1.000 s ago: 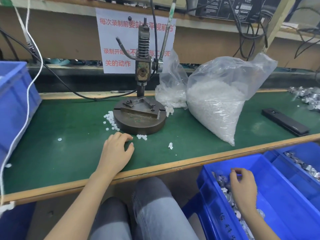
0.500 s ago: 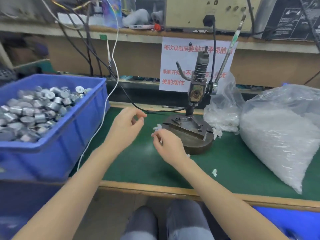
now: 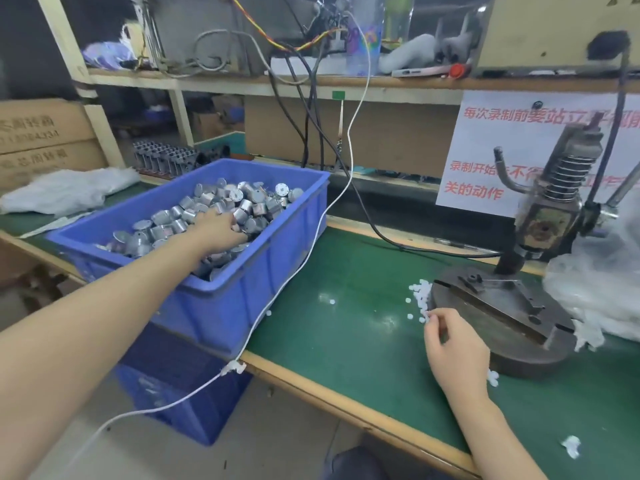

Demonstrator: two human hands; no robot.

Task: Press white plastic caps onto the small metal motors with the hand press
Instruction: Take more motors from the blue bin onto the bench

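The small silver metal motors (image 3: 166,220) fill a blue plastic bin (image 3: 242,306) on the green desk (image 3: 346,334). The left hand (image 3: 218,230) digs among them, and whether its grip holds one I cannot tell. The right hand (image 3: 453,348) pinches a small white plastic cap (image 3: 428,317) in a narrow grip beside the dark iron hand press (image 3: 505,306); behind, a white paper sign (image 3: 485,147) reads in red "关的动作".

Left hand (image 3: 216,230) now digs into the motors (image 3: 162,221); right hand (image 3: 453,355) pinches at the caps (image 3: 420,292).
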